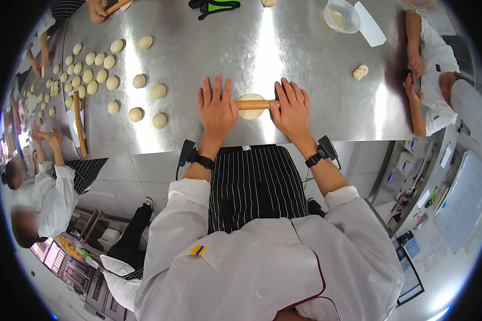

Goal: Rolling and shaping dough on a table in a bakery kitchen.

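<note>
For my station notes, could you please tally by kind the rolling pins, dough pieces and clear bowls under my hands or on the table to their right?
Rolling pin: 1
Flattened dough piece: 1
Knotted dough piece: 1
Clear bowl: 1
Total: 4

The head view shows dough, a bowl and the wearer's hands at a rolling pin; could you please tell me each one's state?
Rolling pin: lying across the dough disc
Dough disc: flattened, partly under the pin
Left hand: open, over the pin's left end
Right hand: open, on the pin's right end
Dough balls: rounded
Dough knot: twisted
Bowl: upright, uncovered
</note>
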Demonstrator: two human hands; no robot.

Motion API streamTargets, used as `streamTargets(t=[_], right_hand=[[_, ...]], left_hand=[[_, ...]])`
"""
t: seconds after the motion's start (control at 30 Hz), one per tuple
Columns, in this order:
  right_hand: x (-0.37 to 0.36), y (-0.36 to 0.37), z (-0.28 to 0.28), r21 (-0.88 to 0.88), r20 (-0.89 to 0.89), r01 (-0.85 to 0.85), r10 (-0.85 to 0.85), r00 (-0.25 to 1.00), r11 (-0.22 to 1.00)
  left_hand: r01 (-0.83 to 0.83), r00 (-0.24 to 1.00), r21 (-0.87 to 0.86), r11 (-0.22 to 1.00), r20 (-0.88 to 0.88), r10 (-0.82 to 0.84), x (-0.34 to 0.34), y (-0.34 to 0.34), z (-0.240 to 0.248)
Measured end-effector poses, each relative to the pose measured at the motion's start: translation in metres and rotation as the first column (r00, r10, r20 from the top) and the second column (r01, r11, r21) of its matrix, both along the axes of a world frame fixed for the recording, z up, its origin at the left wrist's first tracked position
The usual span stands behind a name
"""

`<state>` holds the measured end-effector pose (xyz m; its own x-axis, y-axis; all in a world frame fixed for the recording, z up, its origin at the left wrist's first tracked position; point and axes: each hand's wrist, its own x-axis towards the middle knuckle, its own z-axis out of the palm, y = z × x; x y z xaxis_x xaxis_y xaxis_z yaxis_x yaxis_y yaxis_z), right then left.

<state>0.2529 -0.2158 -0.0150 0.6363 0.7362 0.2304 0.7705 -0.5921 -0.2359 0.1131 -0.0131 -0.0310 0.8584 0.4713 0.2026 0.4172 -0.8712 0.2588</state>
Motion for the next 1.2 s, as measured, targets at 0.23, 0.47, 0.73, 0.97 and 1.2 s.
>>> streamTargets(t=[0.23,0.47,0.73,0.97,1.2], right_hand=[[0.029,0.025,0.002,0.023,0.082,0.006,-0.008,0.997,1.000],[0.086,0.048,0.002,0.037,0.055,-0.056,0.054,0.997,0.998],[0.140,0.044,0.013,0.035,-0.211,-0.563,0.557,0.803,0.826],[0.082,0.018,0.069,0.032,-0.328,-0.446,0.431,0.841,0.894],[0.021,-0.008,0.010,0.107,-0.117,-0.204,0.216,0.969,0.973]], left_hand=[[-0.044,0.999,0.042,0.998,-0.026,0.045,0.032,0.021,0.005],[-0.061,0.998,0.095,0.994,-0.024,0.064,0.080,0.053,0.014],[-0.045,0.999,-0.060,0.997,0.018,0.046,0.089,0.070,0.015],[0.051,0.998,-0.102,0.994,-0.033,-0.054,0.031,0.041,0.045],[0.001,0.993,0.014,1.000,0.115,-0.002,0.006,0.012,0.000]])
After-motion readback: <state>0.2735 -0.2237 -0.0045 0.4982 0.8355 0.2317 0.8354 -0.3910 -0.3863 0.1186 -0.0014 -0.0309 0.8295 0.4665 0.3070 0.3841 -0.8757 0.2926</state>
